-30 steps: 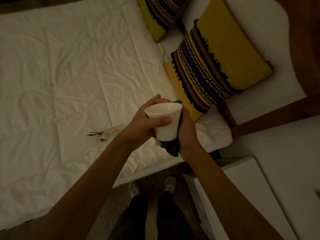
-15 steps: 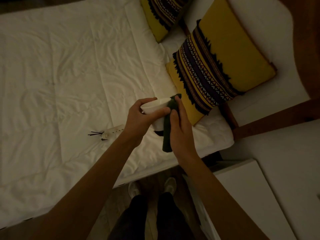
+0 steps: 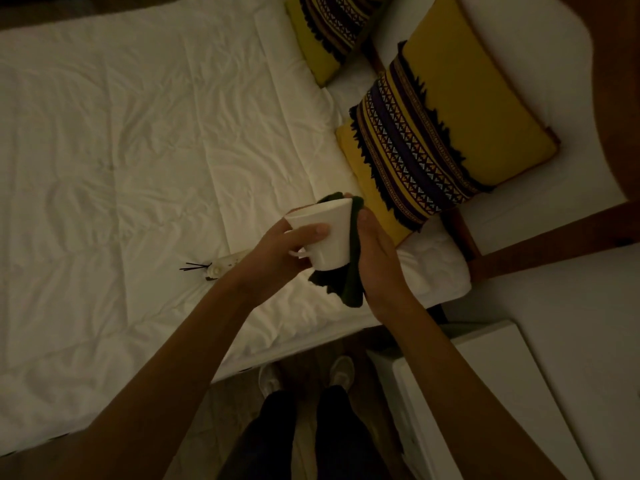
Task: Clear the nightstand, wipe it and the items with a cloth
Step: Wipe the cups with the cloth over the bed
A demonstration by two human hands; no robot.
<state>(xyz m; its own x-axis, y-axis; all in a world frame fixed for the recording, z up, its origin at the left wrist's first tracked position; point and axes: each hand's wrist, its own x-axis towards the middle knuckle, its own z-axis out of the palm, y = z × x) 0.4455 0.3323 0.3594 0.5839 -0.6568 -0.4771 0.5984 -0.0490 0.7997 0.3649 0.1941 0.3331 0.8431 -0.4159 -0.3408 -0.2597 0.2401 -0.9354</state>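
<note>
A white cup (image 3: 329, 233) is held above the bed's edge, tilted with its mouth toward the left. My left hand (image 3: 280, 251) grips it, thumb across its side and fingers near the handle. A dark green cloth (image 3: 349, 275) wraps the cup's right side and hangs below it. My right hand (image 3: 379, 258) holds the cloth against the cup. The white nightstand (image 3: 512, 393) stands at the lower right, its top bare where it shows.
A white bed (image 3: 138, 168) fills the left and middle. On it lies a small white object with dark sticks (image 3: 214, 268). Two yellow patterned pillows (image 3: 450, 133) lie at the head. My legs and shoes (image 3: 304, 375) stand between bed and nightstand.
The cup has turned in my left hand from upright to tilted. My right hand has slid the cloth along the cup's side, from up near the rim to lower down.
</note>
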